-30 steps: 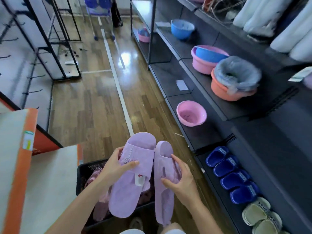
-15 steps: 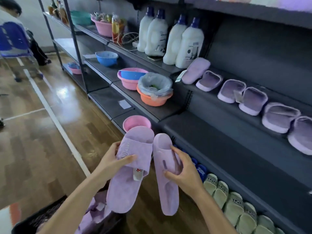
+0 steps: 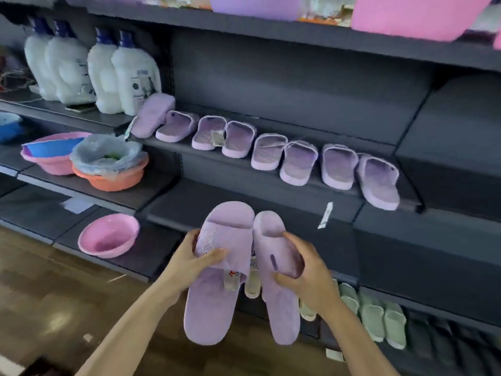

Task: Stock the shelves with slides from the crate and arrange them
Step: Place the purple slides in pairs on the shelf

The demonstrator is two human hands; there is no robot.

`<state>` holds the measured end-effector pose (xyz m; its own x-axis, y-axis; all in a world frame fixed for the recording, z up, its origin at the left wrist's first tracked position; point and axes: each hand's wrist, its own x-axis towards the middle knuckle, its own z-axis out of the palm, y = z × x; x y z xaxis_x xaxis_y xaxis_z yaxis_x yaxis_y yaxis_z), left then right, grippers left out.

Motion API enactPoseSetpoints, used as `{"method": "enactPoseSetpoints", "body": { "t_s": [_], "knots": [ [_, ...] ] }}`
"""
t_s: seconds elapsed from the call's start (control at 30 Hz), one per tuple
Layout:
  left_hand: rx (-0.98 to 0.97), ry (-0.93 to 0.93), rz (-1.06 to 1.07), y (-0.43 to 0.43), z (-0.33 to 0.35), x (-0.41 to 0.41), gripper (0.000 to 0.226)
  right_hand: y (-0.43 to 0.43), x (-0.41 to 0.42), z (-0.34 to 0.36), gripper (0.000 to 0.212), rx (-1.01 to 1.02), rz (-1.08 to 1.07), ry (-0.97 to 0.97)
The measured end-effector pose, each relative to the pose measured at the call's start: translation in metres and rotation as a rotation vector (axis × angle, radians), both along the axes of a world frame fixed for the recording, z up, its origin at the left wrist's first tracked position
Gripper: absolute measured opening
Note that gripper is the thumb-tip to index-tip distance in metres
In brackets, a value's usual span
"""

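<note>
I hold a pair of lilac slides side by side in front of the dark shelving. My left hand (image 3: 193, 263) grips the strap of the left slide (image 3: 217, 283), which has a tag hanging from it. My right hand (image 3: 303, 272) grips the strap of the right slide (image 3: 279, 302). Both slides point toe-up, at the height of the bare shelf (image 3: 189, 204) below the stocked one. Several matching lilac slides (image 3: 268, 150) stand in a row on the upper shelf (image 3: 320, 183). Only a dark corner that may be the crate shows at bottom left.
White detergent bottles (image 3: 108, 74) stand on the shelf at upper left. Pink and orange basins (image 3: 108, 175) sit on the left shelves, and a pink basin (image 3: 108, 236) lies lower down. Pale green slides (image 3: 371, 316) line the bottom shelf. A loose white tag (image 3: 325, 215) lies on the middle shelf. Wooden floor lies at left.
My view has swung right from the crate and aisle to face the shelves. Both hands have carried the lilac pair up and toward the shelving; the crate has dropped out of sight.
</note>
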<state>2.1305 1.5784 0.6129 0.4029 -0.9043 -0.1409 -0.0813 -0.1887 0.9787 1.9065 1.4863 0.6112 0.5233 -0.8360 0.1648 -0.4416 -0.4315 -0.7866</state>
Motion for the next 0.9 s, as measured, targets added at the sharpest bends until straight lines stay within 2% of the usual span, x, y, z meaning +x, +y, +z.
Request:
{"method": "enactPoseSetpoints", "body": {
  "t_s": [0.07,0.2,0.27,0.4,0.57,0.77,0.83,0.9],
  "knots": [
    [0.005,0.034,-0.062,-0.020,0.001,-0.024,0.074,-0.002,-0.030,0.000,0.074,0.010,-0.095,-0.008],
    [0.016,-0.005,-0.254,-0.057,0.011,-0.069,0.104,0.001,-0.081,0.001,0.075,0.026,-0.267,-0.058],
    [-0.008,-0.007,-0.352,-0.074,0.017,-0.090,0.111,0.002,-0.104,0.002,0.073,0.045,-0.361,-0.094],
    [-0.086,0.026,-0.544,-0.108,0.029,-0.129,0.076,0.002,-0.143,0.010,0.074,0.091,-0.534,-0.159],
    [-0.098,0.113,-0.745,-0.162,0.045,-0.162,0.079,-0.015,-0.174,0.023,0.078,0.060,-0.688,-0.180],
    [-0.128,0.172,-0.875,-0.224,0.066,-0.190,0.039,-0.052,-0.187,0.048,0.075,-0.015,-0.818,-0.133],
    [-0.124,0.211,-0.932,-0.239,0.072,-0.198,0.043,-0.061,-0.191,0.053,0.073,-0.036,-0.841,-0.129],
    [-0.113,0.241,-0.989,-0.254,0.076,-0.205,0.065,-0.070,-0.198,0.059,0.072,-0.052,-0.868,-0.127]
  ]
}}
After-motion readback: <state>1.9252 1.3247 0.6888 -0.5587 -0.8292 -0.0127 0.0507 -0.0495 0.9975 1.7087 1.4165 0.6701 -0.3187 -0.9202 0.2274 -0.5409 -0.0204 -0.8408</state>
